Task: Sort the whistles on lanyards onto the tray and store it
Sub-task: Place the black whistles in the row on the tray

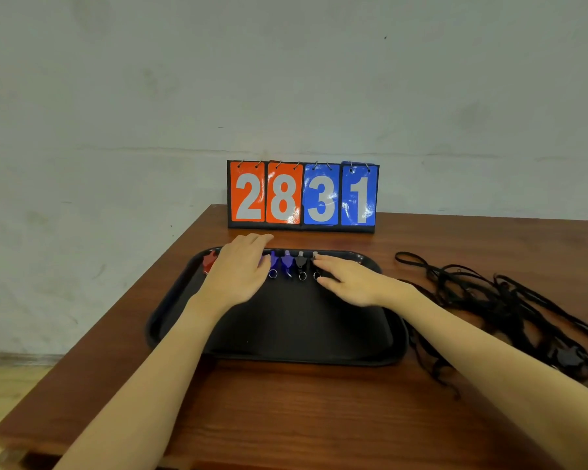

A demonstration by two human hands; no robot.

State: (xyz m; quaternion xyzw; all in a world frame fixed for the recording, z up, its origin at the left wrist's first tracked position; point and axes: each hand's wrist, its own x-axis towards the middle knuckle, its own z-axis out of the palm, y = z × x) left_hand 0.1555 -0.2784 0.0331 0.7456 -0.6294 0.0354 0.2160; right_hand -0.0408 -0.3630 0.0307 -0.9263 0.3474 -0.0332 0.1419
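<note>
A black tray [286, 337] lies on the brown table [286, 412]. Along its far edge stands a row of whistles: a red whistle [210, 261] at the left, blue whistles [287, 261] in the middle, a black whistle [300, 262] to their right. My left hand [241, 271] lies flat with straight fingers over the left part of the row and hides some whistles. My right hand [348, 279] reaches in from the right, its straight fingers touching the rightmost whistle. A tangle of black lanyards [496, 296] with a black whistle [569, 357] lies right of the tray.
A flip scoreboard [302, 196] reading 28 and 31 stands against the wall just behind the tray. The table's left edge runs diagonally close to the tray's left side, with floor below.
</note>
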